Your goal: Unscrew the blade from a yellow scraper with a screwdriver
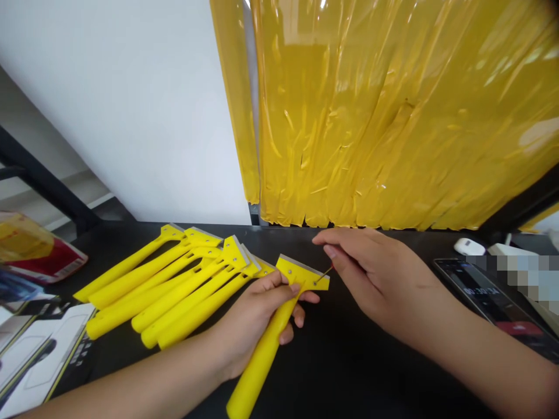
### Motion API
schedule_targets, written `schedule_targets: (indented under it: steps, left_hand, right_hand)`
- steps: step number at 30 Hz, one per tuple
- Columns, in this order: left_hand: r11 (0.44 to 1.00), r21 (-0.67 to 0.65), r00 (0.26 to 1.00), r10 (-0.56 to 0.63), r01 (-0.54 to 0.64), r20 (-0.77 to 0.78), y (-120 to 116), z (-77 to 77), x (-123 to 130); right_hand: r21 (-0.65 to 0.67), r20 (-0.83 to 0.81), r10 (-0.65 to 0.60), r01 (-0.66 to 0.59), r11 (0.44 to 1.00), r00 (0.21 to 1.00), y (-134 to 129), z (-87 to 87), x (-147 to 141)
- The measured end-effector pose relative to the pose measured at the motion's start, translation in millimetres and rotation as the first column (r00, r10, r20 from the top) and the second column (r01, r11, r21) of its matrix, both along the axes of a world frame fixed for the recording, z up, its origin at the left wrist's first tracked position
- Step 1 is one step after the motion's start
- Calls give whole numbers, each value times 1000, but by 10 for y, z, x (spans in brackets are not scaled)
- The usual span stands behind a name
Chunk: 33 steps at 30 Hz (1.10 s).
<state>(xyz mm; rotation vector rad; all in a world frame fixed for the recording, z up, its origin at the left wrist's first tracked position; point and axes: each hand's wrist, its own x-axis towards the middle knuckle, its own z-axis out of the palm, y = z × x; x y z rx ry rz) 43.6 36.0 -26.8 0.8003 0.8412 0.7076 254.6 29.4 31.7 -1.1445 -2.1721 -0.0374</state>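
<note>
A yellow scraper (257, 362) with a metal blade edge is gripped near its head by my left hand (262, 314), the thumb on the front and fingers behind. My right hand (371, 267) is to the right of the scraper head, fingers pinched round a small screwdriver (324, 274). Its thin shaft reaches a screw at the head's right end; most of its handle is hidden by the fingers. Left of my left hand, several more yellow scrapers (174, 291) lie side by side on the black table (340, 372), heads toward the upper right.
A red and yellow package (48, 250) and white-and-black packaging (48, 349) are at the left. On the right lie a phone (493, 302) showing a timer and a small white case (469, 247). Yellow plastic sheeting (393, 116) and a white panel (144, 105) stand behind.
</note>
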Motion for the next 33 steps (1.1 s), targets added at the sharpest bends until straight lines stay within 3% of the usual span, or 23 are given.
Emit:
schedule_targets:
  steps: [6, 12, 17, 27, 31, 33]
  left_hand:
    - [1000, 26, 999, 8, -7, -45, 11, 5, -9]
    - [1000, 19, 999, -6, 7, -42, 36, 66, 12]
    - [999, 28, 999, -25, 26, -46, 82, 132, 34]
    - [999, 0, 992, -47, 48, -117, -10, 43, 20]
    - [999, -1, 991, -49, 49, -123, -2, 58, 29]
    - [999, 2, 991, -49, 50, -123, 3, 61, 25]
  right_hand:
    - [-7, 134, 98, -98, 995, 986, -57, 80, 74]
    - [-39, 77, -46, 49, 998, 996, -75, 17, 50]
    - [-17, 84, -26, 28, 999, 996, -60, 2, 25]
    - [-78, 122, -101, 111, 991, 987, -45, 37, 23]
    - [-89, 85, -34, 41, 995, 996, -51, 51, 28]
    - [-88, 109, -63, 73, 993, 992, -51, 54, 37]
